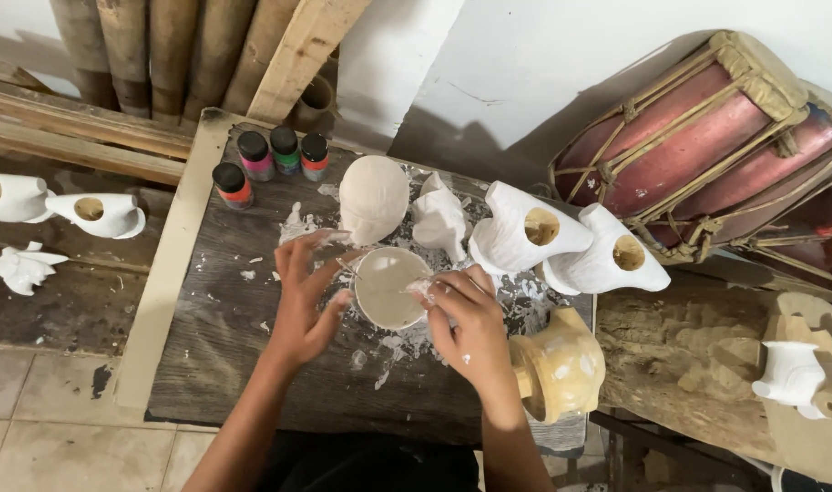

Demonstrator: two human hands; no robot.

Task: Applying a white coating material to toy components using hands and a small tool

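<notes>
My left hand (302, 296) cups the small white bowl (390, 287) at its nine o'clock rim, fingers curled around it. My right hand (466, 323) pinches something thin at the three o'clock rim; both touch the bowl, mid-bench (224, 337).

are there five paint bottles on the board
No, four small paint bottles stand at the far left corner of the wooden board.

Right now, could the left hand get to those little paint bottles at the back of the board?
Probably yes. The left hand rests at the small bowl, and the dark board between it and the paint bottles looks bare apart from white flecks; nothing stands in between.
</notes>
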